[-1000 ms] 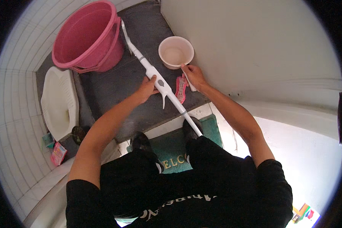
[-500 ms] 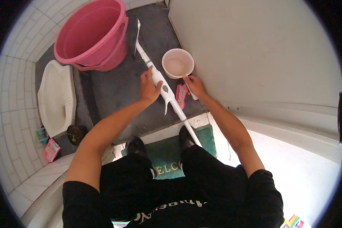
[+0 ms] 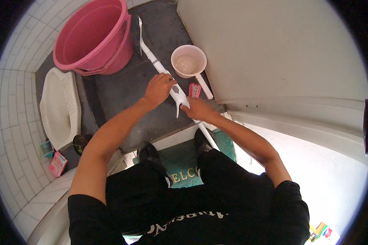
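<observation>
A long white spray mop (image 3: pixel 152 57) runs slantwise from the dark floor near the pink bucket down to between my shoes. My left hand (image 3: pixel 159 89) is closed around its shaft, above the grey oval and the trigger. Just below, my right hand (image 3: pixel 198 109) grips the shaft beside the trigger, its fingers partly hidden. To the right of the mop stands a pale pink dipper (image 3: pixel 188 61), its handle pointing toward me. Between the dipper's handle and the mop lies a pink and grey scrub brush (image 3: pixel 194 90), partly covered by my right hand.
A large pink bucket (image 3: pixel 121 57) stands far left, with a white squat toilet (image 3: pixel 49 107) nearer. A dark round pot (image 3: pixel 80 143) and a pink packet (image 3: pixel 58 164) sit by the tiled wall. A pale door (image 3: pixel 269 53) borders the right. Under my feet lies a green mat (image 3: pixel 183 161).
My right hand has let go of the dipper's handle and moved left onto the mop shaft. My left hand has its fingers wrapped further over the shaft.
</observation>
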{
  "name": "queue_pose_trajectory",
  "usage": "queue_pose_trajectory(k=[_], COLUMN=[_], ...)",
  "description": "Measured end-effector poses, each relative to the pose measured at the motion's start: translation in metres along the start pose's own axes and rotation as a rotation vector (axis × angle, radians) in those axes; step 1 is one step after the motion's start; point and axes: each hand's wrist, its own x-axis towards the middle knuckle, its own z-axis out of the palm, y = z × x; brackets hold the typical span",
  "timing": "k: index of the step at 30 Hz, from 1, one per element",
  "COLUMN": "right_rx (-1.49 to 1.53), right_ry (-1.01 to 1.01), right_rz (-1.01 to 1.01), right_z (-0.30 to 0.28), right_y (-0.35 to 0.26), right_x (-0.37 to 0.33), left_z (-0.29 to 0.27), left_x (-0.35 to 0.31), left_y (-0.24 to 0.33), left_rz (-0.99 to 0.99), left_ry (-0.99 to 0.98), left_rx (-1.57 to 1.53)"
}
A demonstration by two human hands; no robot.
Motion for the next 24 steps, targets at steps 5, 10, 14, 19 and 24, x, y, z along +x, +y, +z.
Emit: queue_pose_trajectory(k=[5,10,14,19,24], right_rx=[0.020,0.049,0.024,-0.004,0.011], right_ry=[0.211,0.165,0.157,0.125,0.110], right_rz=[-0.136,-0.113,-0.090,-0.089,-0.029], right_z=[0.024,0.022,0.020,0.018,0.017], right_y=[0.026,0.021,0.018,0.018,0.010], right_x=[-0.001,0.000,-0.002,-0.001,-0.003], left_z=[-0.011,-0.013,-0.009,0.001,0.006], left_x=[0.003,0.001,0.005,0.002,0.003], left_y=[0.012,0.023,0.029,0.043,0.045], left_rz=[0.088,0.064,0.106,0.170,0.138], left_ry=[-0.129,-0.144,-0.271,-0.305,-0.310], left_rx=[0.033,0.048,0.239,0.372,0.372])
